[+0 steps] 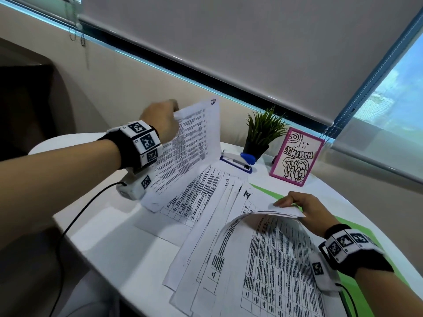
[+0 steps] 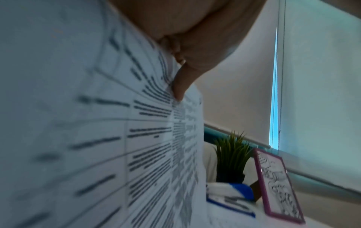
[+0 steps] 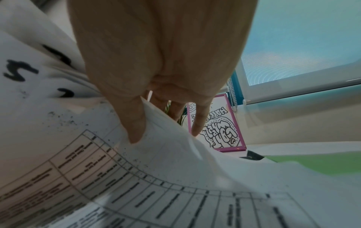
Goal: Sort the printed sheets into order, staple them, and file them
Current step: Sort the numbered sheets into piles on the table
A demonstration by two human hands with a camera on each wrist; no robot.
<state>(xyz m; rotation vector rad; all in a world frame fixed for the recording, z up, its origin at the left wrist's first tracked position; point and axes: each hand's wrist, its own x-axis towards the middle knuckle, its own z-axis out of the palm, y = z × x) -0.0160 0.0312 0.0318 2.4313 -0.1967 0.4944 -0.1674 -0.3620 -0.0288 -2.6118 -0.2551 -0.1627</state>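
My left hand (image 1: 160,120) pinches the top edge of a printed sheet (image 1: 183,147) and holds it up nearly upright at the back left; its thumb (image 2: 179,86) lies on the printed face of that sheet (image 2: 97,138). My right hand (image 1: 299,207) grips the lifted corner of a few curled sheets (image 1: 270,212), thumb (image 3: 134,123) on top and fingers (image 3: 199,123) below, on the right. More printed sheets (image 1: 217,225) lie fanned on the white table (image 1: 96,227), one marked 14. A blue and white stapler (image 1: 238,160) lies behind the papers.
A small potted plant (image 1: 263,133) and a pink-framed drawing (image 1: 297,156) stand at the back of the table, close to the stapler. A green band (image 1: 352,227) crosses the table on the right. A black cable (image 1: 75,220) hangs from my left wrist over the table edge.
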